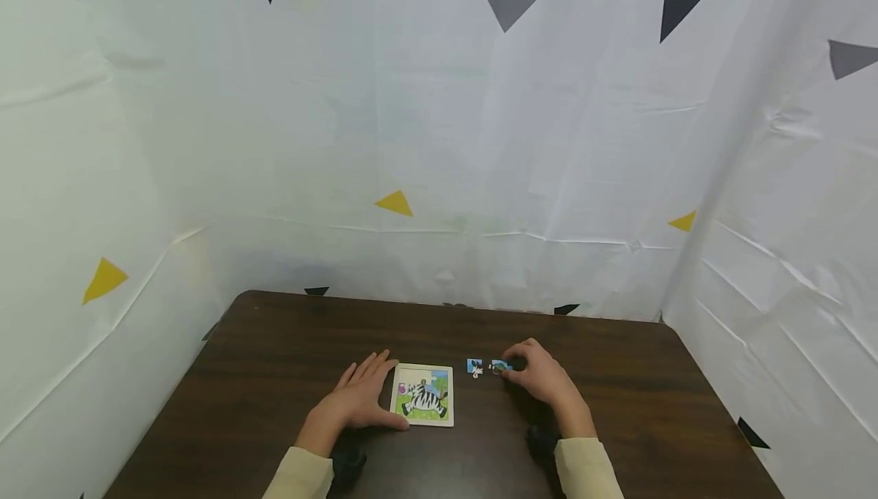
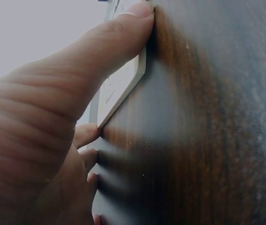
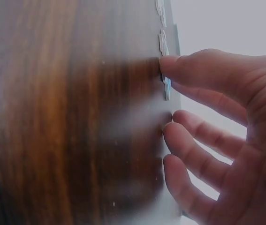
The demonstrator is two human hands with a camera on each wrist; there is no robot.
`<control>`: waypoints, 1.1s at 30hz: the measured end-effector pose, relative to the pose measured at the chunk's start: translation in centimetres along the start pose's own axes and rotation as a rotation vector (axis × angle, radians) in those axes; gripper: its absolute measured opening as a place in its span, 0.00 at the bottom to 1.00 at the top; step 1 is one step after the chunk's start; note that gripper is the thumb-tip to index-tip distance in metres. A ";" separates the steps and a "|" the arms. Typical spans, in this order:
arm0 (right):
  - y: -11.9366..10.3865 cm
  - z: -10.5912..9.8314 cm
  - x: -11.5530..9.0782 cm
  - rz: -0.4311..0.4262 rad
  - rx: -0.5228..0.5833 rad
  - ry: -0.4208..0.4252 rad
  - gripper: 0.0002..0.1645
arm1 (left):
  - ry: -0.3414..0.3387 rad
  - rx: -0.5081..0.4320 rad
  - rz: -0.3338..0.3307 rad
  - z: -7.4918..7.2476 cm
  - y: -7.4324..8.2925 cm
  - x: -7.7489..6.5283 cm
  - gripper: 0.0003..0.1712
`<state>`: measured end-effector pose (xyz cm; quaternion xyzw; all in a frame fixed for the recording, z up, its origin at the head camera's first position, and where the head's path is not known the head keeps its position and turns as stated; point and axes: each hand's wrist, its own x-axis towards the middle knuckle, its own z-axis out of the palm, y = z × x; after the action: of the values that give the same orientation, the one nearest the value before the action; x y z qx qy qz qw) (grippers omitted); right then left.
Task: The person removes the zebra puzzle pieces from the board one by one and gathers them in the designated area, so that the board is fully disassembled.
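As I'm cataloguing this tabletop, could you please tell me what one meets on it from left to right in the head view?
Left hand, pale-rimmed zebra puzzle, first loose puzzle piece, second loose puzzle piece, right hand.

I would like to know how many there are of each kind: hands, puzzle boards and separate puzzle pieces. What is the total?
Hands: 2 (left hand, right hand)
Puzzle board: 1
Separate puzzle pieces: 2 (left piece; right piece, partly covered by the right hand)
Total: 5
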<state>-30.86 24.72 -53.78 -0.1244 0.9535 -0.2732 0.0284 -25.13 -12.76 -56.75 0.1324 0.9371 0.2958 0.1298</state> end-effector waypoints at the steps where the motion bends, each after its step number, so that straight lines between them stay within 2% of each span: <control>1: 0.0 0.0 0.0 -0.006 0.002 -0.001 0.14 | 0.006 0.001 -0.001 0.1 -0.1 0.1 0.75; 6: 0.0 0.1 0.1 -0.022 0.004 -0.001 0.14 | 0.021 0.023 0.005 -0.2 0.3 -0.3 0.73; 11: 0.1 0.3 0.1 -0.024 0.011 0.010 0.14 | 0.009 -0.001 0.001 -0.8 1.0 -0.8 0.72; 16: 0.0 0.3 -0.1 -0.007 0.018 0.011 0.14 | 0.021 0.020 0.028 -0.3 0.4 -0.5 0.73; 24: -0.1 0.1 -0.1 -0.016 0.056 0.002 0.17 | 0.011 0.028 -0.013 -0.8 1.2 -0.8 0.70; 28: -0.3 0.0 -0.3 0.005 0.068 0.014 0.18 | 0.008 0.019 -0.002 -0.6 0.7 -0.6 0.72; 33: -1.3 0.6 -0.2 0.063 0.102 0.058 0.13 | 0.015 0.002 0.023 0.1 -0.3 0.0 0.77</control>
<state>-30.27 23.38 -53.57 -0.0847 0.9421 -0.3240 0.0155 -25.14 -12.98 -57.01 0.1412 0.9368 0.2972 0.1190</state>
